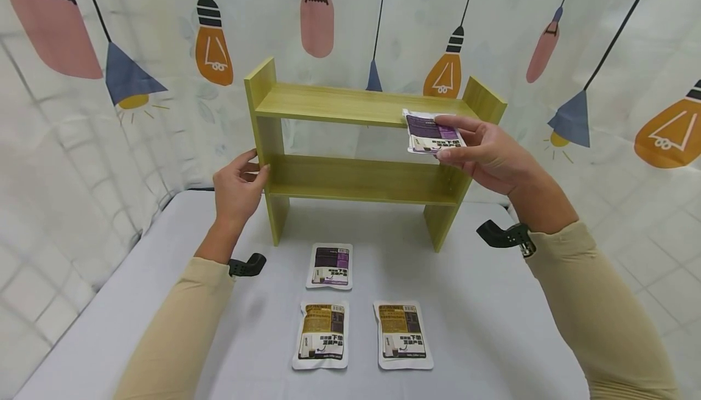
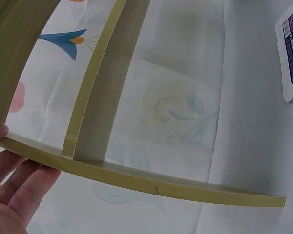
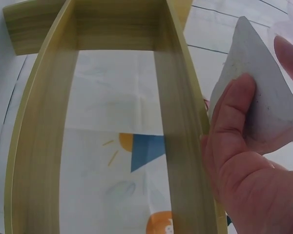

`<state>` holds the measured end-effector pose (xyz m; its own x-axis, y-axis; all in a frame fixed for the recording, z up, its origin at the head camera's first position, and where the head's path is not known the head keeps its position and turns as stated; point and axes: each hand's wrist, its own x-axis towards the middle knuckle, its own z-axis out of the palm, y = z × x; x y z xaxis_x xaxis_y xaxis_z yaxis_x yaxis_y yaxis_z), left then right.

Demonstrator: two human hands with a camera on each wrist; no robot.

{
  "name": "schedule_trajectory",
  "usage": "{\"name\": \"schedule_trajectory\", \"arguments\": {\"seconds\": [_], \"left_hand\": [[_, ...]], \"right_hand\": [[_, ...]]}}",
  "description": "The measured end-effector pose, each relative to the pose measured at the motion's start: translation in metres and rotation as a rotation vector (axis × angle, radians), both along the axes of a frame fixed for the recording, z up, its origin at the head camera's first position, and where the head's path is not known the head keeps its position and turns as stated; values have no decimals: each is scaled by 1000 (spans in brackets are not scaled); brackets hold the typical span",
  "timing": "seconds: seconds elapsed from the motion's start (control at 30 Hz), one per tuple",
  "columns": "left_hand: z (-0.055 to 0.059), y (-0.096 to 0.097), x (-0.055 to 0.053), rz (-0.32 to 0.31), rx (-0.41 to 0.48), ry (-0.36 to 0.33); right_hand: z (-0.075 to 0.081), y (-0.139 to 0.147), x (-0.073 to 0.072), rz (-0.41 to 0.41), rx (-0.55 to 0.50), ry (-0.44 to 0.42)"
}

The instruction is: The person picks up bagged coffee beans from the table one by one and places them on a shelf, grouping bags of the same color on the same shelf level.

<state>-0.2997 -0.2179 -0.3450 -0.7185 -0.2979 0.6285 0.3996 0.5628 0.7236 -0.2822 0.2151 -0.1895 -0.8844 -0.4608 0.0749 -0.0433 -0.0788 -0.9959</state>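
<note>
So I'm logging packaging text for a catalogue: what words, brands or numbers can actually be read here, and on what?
Purple packet held by the right hand: bold white print, too blurred to read.
Purple packet on the table: print too small to read.
Two brown packets: bold lines and small print, unreadable.
Wooden shelf: no text.

Both arms in beige sleeves reach forward. The left hand (image 1: 238, 188) is raised with its fingers loosely extended and thumb apart. The right hand (image 1: 482, 151) is held higher, thumb and fingers pinched together.
</note>
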Motion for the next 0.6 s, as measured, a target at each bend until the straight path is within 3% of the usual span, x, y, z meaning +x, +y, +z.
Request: {"name": "schedule_trajectory", "arguments": {"seconds": [0.6], "left_hand": [[1, 0, 0, 6, 7, -17]], "right_hand": [[1, -5, -8, -79, -27, 35]]}}
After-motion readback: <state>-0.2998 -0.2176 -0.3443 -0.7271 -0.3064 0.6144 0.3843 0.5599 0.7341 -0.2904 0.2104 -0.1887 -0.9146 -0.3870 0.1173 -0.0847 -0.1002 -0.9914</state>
